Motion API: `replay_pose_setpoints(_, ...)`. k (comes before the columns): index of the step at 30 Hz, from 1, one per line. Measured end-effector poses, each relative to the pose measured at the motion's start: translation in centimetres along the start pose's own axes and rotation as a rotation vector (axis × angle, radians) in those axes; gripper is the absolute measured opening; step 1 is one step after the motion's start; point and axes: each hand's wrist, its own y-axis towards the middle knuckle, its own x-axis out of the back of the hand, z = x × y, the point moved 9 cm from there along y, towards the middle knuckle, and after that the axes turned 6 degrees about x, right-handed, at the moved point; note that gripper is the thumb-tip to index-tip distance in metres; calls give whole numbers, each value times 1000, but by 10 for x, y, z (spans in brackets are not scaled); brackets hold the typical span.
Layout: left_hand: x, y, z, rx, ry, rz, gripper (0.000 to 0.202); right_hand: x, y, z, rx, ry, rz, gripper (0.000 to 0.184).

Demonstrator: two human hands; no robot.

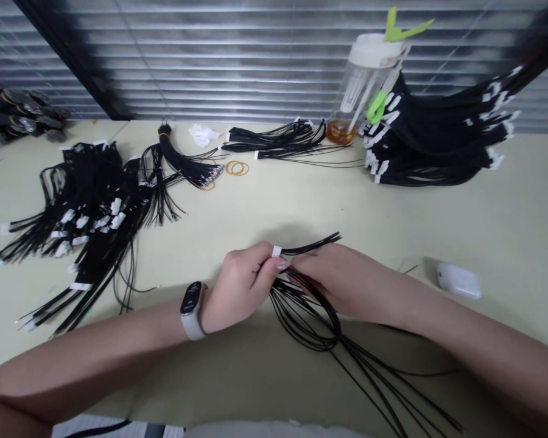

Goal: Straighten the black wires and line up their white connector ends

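My left hand (242, 285), with a white band on its wrist, pinches a small white connector (276, 250) at the end of a bunch of thin black wires (310, 310). My right hand (342, 280) is closed on the same wires right beside it. The wires loop under my hands and trail off toward the lower right. A few wire ends stick out past the connector toward the upper right.
A spread heap of black wire harnesses with white connectors (86, 213) lies at the left. A tied bundle (182, 161), rubber bands (236, 168), another bunch (278, 139), a clear bottle (363, 85) and a tall stack of harnesses (438, 140) stand at the back. A white case (459, 280) lies at right.
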Motion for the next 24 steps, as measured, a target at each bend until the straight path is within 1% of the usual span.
replay_pose_setpoints(5, -1, 0, 2, 37, -12, 15, 29, 0, 0, 1, 16, 36, -8, 14)
replay_pose_setpoints(10, 1, 1, -1, 12, -5, -2, 29, -2, -1, 0, 3, 36, 8, 14)
replay_pose_setpoints(15, -1, 2, 0, 33, -20, 14, 29, -1, 0, 1, 30, 45, -8, 17)
replay_pose_setpoints(20, -3, 3, 6, 94, -49, 29, 31, 2, 0, 3, 64, 48, -34, 16)
replay_pose_setpoints(24, -7, 3, 17, 182, -174, 55, 37, 3, 1, 3, 49, 4, -32, 12)
